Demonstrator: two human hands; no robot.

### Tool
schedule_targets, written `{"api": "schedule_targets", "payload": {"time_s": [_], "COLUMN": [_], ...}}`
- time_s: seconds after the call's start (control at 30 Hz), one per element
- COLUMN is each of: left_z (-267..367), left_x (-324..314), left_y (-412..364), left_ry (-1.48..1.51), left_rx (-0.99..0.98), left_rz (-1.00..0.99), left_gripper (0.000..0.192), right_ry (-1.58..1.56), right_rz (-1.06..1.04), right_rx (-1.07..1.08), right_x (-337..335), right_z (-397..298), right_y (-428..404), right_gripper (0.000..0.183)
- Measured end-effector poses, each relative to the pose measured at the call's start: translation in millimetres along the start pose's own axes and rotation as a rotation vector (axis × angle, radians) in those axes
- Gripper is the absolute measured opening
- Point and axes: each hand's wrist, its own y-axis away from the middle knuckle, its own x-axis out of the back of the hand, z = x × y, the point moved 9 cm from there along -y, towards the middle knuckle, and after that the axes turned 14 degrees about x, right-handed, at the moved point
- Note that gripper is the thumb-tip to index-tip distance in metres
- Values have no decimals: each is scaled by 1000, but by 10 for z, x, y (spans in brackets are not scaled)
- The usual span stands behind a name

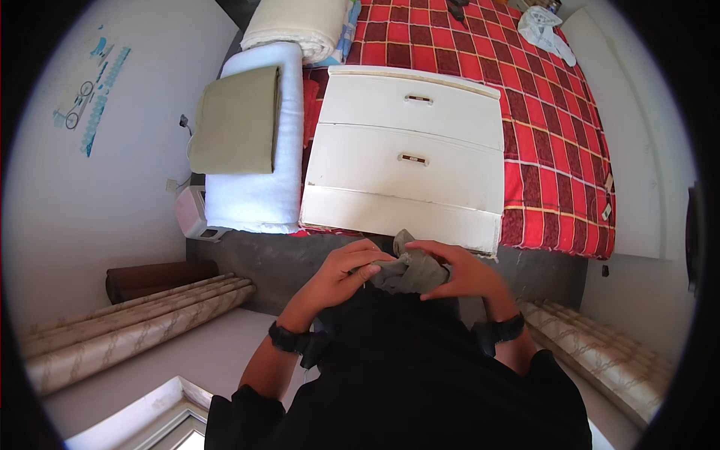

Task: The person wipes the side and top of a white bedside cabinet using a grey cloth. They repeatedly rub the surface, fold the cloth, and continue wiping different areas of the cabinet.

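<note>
A bunched grey-green cloth (422, 272) is held close in front of my black shirt, with one end poking up towards the drawer unit. My left hand (346, 271) pinches its left side between thumb and fingers. Around the right side curls my right hand (467, 273), fingers over the top and thumb below. The cloth's folds hide part of its shape. Just beyond the hands is a white drawer unit (408, 152) on the bed, its two handled drawer fronts facing me.
A red checked bedcover (554, 169) spreads behind and right of the unit. Left of it, a folded olive cloth (239, 121) rests on a folded white quilt (288, 191). A rolled cream quilt (298, 28) and a white plastic bag (544, 34) lie farther back. Patterned curtains (140, 326) hang at both sides.
</note>
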Motion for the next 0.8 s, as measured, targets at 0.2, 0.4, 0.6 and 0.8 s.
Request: {"api": "schedule_targets", "payload": {"time_s": [0.2,0.4,0.6,0.8], "left_z": [-303,-789,-824,-1154], "left_x": [430,673,776,452], "left_y": [-222,-46,80,-49], "left_ry": [-46,60,107,-1], "left_rx": [-107,-126,-327,-2], "left_rz": [-182,-462,-533,-600], "left_gripper": [24,17,19,22], "right_ry": [151,324,184,250], "right_rz": [380,859,1489,1813], "right_rx": [100,224,424,386], "right_x": [-274,-1021,-1602,-1944], "right_z": [-18,-309,-317,-393], "right_y": [-306,-205,140,293], "right_gripper": [41,44,40,33]}}
